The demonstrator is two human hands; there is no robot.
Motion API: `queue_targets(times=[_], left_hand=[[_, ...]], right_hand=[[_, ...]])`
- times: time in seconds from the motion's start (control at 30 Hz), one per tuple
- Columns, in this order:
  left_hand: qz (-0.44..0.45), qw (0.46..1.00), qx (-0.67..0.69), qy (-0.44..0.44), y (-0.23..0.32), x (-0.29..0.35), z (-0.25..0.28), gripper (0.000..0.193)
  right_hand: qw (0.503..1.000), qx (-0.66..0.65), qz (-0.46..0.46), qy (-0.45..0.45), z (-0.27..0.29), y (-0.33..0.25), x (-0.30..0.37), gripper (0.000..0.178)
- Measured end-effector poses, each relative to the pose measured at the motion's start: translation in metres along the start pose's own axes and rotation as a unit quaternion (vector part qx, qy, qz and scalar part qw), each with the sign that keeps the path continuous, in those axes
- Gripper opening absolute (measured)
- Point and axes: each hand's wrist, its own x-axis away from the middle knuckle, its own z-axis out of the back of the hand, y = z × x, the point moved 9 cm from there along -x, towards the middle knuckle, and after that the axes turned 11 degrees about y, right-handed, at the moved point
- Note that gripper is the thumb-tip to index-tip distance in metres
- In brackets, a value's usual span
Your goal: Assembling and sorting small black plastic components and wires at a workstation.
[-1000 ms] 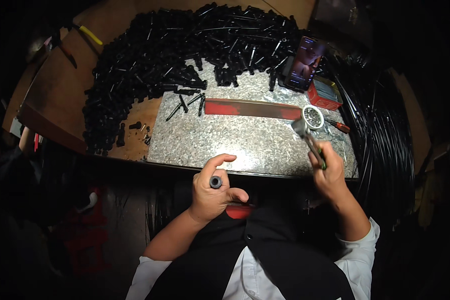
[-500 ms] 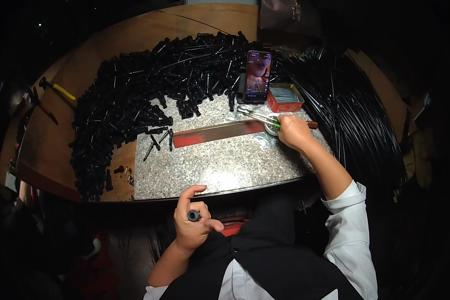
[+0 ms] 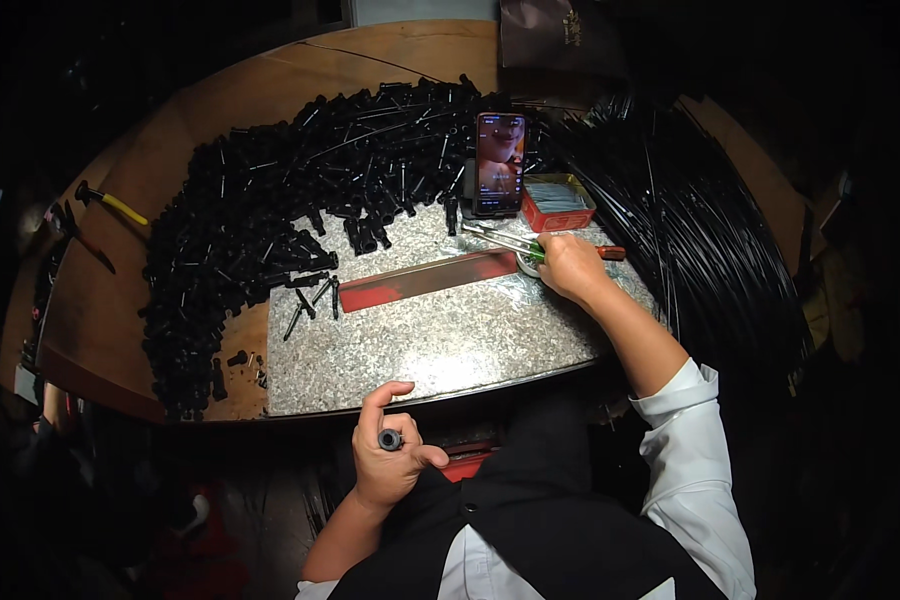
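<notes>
Below the near edge of the stone slab, my left hand point(image 3: 388, 465) grips a short black tubular part point(image 3: 390, 440), its round hollow end facing up. The index finger and thumb of that hand stretch away from it. My right hand point(image 3: 573, 267) reaches across the slab, fingers closed at the green part of a long, thin metal tool point(image 3: 500, 238). Its fingertips are partly hidden. Beyond that hand pokes out a brown-handled tool point(image 3: 612, 254), and a pale ring-shaped object point(image 3: 526, 263) lies beside the fingers. Left of them rests a long red-and-dark strip point(image 3: 425, 280).
A heap of black tubular parts point(image 3: 290, 180) curves around the granite slab point(image 3: 370, 350). At the back stand a lit phone point(image 3: 500, 165) and a red tin point(image 3: 558, 216) of pale thin pieces. Long black rods point(image 3: 700, 220) cover the right side; a yellow-handled hammer point(image 3: 115, 203) lies far left.
The whole view has shifted slightly, with the table now lower and further left. My right hand has edged a little farther forward by the metal tool; my left hand keeps its hold.
</notes>
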Motion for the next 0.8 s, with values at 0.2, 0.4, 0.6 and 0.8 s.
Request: queue_targets(times=[0.2, 0.4, 0.6, 0.8], left_hand=[[-0.007, 1.0, -0.01, -0.007, -0.001, -0.002, -0.003, 0.082], [0.0, 1.0, -0.017, -0.002, -0.006, -0.005, -0.005, 0.081], [0.014, 1.0, -0.017, -0.003, -0.007, -0.007, -0.011, 0.085], [0.021, 0.999, -0.025, -0.01, -0.008, -0.006, -0.015, 0.089]], right_hand=[[0.999, -0.027, -0.017, 0.002, 0.007, 0.002, 0.004, 0.017], [0.988, -0.112, -0.009, 0.109, 0.045, -0.019, 0.029, 0.006], [0.907, -0.411, 0.076, 0.052, 0.08, -0.103, 0.097, 0.005], [0.876, -0.472, 0.093, -0.037, 0.072, -0.13, 0.129, 0.014]])
